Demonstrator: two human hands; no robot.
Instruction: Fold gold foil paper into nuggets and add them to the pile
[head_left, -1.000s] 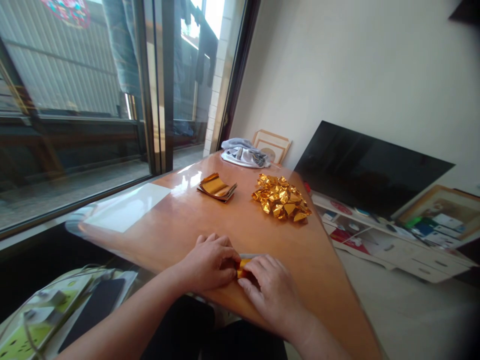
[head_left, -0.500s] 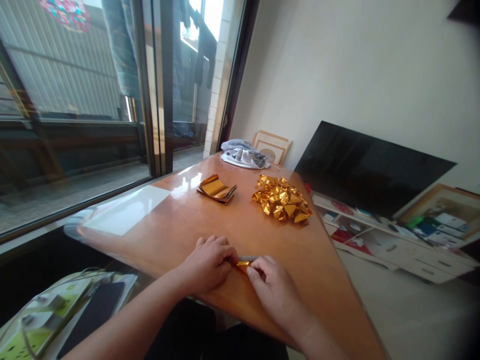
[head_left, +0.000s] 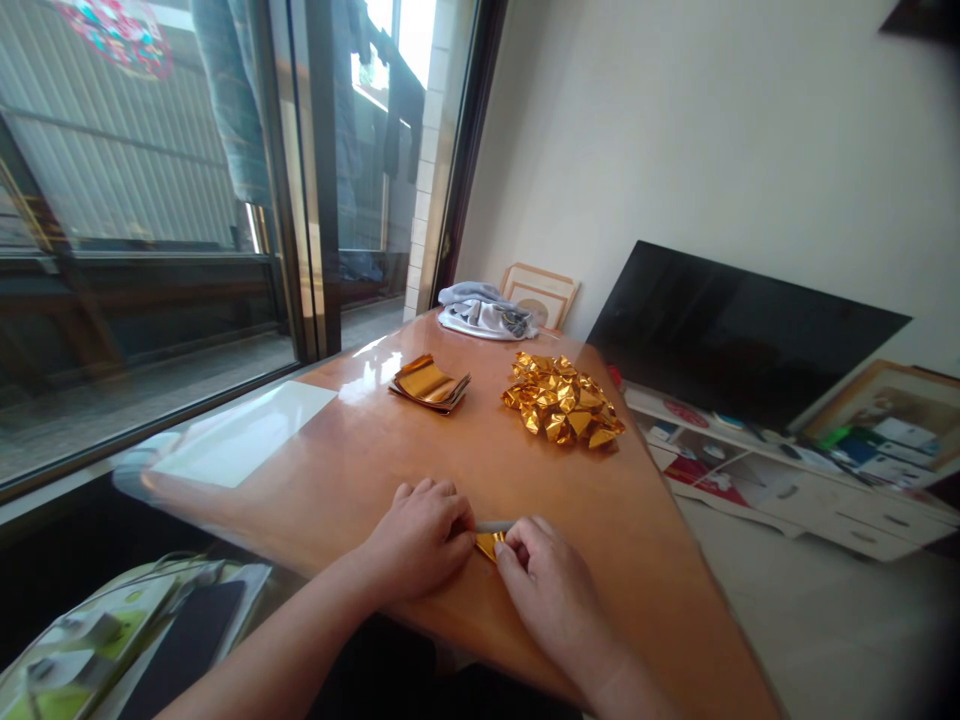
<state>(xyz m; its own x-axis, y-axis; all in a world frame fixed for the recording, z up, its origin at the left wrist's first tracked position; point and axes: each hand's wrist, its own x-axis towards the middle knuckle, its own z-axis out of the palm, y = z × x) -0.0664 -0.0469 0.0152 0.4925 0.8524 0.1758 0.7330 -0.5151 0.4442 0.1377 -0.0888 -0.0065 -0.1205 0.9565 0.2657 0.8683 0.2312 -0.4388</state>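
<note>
Two bare hands work at the near edge of the counter [head_left: 315, 480]. Left hand [head_left: 416, 540] closed, fingers curled tight around one end of a slim grey rod [head_left: 493, 526]; the rod sticks out to the right of the knuckles. Right hand [head_left: 551, 585] narrowly pinched, fingertips [head_left: 514, 533] pressed on a small gold foil piece [head_left: 488, 545], which lies directly under the rod and between the hands, touching both. Whether the foil wraps the rod cannot be told; fingers hide too much. Counter is glossy orange-brown wood. Farther along it: a neat stack of gold foil sheets [head_left: 429, 385], curled at the top, and just right of that a heap of crumpled gold foil [head_left: 562, 405], both well apart from the hands. White sheet [head_left: 247, 432] lies by the window edge; grey-white cloth [head_left: 487, 315] at the far end. Beyond: black flat screen [head_left: 735, 330] leaning at the wall, low white cabinet [head_left: 817, 510] with papers. Sliding glass door [head_left: 150, 190] runs along the left.
</note>
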